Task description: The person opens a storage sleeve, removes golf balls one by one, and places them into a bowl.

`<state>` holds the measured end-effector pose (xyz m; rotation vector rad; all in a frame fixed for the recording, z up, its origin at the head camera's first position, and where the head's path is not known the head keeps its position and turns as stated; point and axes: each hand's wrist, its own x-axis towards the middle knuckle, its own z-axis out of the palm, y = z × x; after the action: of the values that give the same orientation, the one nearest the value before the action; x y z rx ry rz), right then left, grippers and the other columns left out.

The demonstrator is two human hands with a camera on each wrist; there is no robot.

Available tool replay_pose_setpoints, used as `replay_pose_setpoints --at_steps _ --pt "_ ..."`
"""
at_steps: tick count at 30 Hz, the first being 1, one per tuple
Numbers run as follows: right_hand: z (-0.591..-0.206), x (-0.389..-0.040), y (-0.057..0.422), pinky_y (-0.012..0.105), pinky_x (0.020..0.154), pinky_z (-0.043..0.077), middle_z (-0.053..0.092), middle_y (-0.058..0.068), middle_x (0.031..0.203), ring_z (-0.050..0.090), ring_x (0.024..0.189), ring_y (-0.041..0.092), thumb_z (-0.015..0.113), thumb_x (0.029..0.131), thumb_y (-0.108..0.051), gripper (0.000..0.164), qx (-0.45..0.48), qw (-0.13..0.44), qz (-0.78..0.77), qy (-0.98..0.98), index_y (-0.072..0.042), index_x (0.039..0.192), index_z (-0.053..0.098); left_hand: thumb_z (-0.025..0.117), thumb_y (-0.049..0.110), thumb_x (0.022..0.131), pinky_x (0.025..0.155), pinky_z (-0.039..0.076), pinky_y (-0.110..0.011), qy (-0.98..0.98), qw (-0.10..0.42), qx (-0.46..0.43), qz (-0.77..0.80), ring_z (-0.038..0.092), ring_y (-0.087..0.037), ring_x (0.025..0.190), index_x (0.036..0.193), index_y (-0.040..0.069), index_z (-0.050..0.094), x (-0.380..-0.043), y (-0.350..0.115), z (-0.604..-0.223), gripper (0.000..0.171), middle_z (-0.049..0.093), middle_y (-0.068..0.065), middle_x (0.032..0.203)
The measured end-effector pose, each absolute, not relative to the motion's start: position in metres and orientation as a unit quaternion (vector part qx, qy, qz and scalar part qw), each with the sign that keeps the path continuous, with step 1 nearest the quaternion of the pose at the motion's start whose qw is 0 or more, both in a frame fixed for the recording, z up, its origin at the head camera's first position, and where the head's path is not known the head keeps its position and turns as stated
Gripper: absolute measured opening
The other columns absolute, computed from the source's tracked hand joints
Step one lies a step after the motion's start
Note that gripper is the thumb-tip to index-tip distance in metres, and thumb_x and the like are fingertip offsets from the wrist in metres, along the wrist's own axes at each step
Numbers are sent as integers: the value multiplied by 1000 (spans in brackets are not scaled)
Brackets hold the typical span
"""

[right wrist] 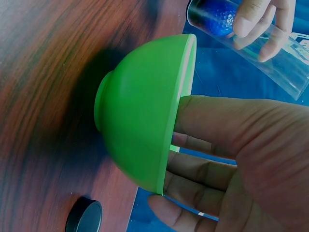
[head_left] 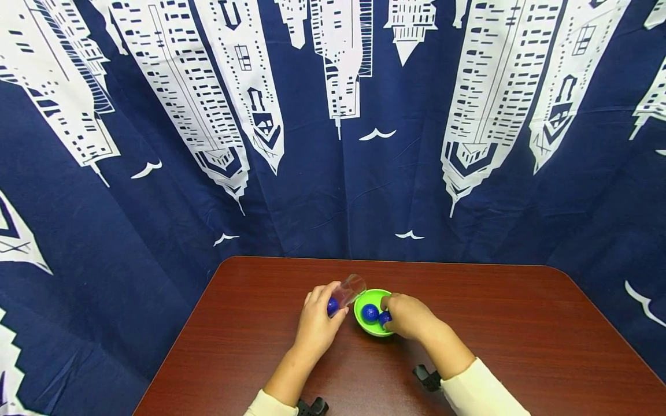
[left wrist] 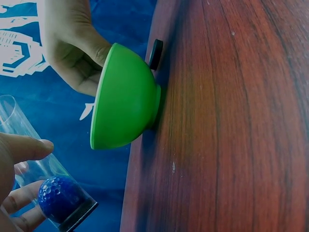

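Left grip (head_left: 318,320) clasps the likely light tube (head_left: 351,290), right grip (head_left: 413,318) pinches a probably slick ball (head_left: 384,318) best held across its middle.

And here's the bowl (left wrist: 125,101) on the worktop (head_left: 250,300), towards the far edge, roughly midway between the side edges. Inside it, a left ball (head_left: 370,313); just beside that, a right ball (head_left: 385,318), between the fingers of the right hand (head_left: 412,318). Left of the bowl, the left hand (head_left: 317,325) has the tilted tube (head_left: 350,291), a third ball (head_left: 332,307) at its lower end. A disc (right wrist: 85,215) sits near the bowl; behind the far edge, the cloth (head_left: 312,202).
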<state>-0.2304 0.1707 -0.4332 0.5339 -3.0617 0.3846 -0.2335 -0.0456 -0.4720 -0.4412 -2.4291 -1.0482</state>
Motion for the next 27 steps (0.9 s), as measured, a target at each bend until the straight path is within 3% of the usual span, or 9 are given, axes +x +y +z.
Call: replay_pose_setpoints --at_steps 7,19,27 --pt "-437 -229 174 49 85 56 71 11 97 68 91 29 83 76 -9 30 175 32 143 -974 -2 102 71 86 17 80 92 54 -45 -882 231 -159 -380 61 -24 107 129 19 64 -233 -46 -473 54 67 -4 119" --pt "-446 -229 185 35 79 57 70 2 100 69 88 18 74 89 -14 17 162 126 285 -936 -9 105 72 87 14 78 94 54 -44 -877 250 -155 -379 60 -24 111 127 21 67 -232 -43 -468 54 66 -2 116" --pt "-447 -221 182 30 78 57 70 -2 102 64 89 5 69 93 -8 19 147 177 403 -886 -14 110 72 89 12 74 96 50 -45 -876 271 -161 -365 59 -25 113 126 21 69 -230 -44 -464 57 66 -2 115"
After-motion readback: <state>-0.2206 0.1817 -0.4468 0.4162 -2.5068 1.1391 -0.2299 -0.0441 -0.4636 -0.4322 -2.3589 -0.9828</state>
